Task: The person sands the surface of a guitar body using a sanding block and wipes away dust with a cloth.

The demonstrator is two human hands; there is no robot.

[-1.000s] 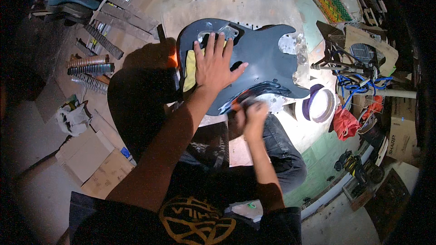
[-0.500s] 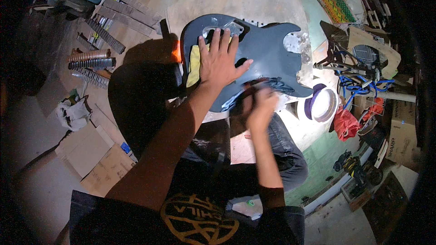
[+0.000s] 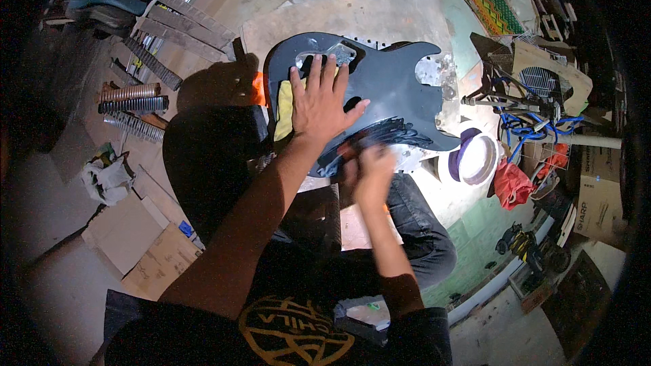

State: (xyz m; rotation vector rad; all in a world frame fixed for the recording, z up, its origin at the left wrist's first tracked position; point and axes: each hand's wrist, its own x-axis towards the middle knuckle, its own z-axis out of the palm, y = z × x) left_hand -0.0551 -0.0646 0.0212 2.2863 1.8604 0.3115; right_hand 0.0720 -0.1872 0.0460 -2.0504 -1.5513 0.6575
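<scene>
A dark grey electric guitar body (image 3: 400,88) lies flat in front of me, with cut-out openings and a curved horn at its right end. My left hand (image 3: 319,105) rests on it, palm down and fingers spread, over a folded yellow cloth (image 3: 285,112). Along the near edge runs a glossy, darker, wet-looking patch (image 3: 390,132). My right hand (image 3: 371,166) is at this edge, its fingers curled. Motion blur hides whatever it grips.
A lit round lamp or tub with a purple rim (image 3: 478,157) stands right of the guitar body. Beyond it are a red bag (image 3: 513,186) and tangled blue cord (image 3: 536,125). Left lie wooden strips (image 3: 180,27), ribbed rods (image 3: 132,98), a crumpled white bag (image 3: 108,179) and cardboard (image 3: 125,230).
My right hand has swept left and slightly nearer along the guitar body's near edge, uncovering more of the glossy patch. My left hand stays spread on the body. The whole view has shifted a little.
</scene>
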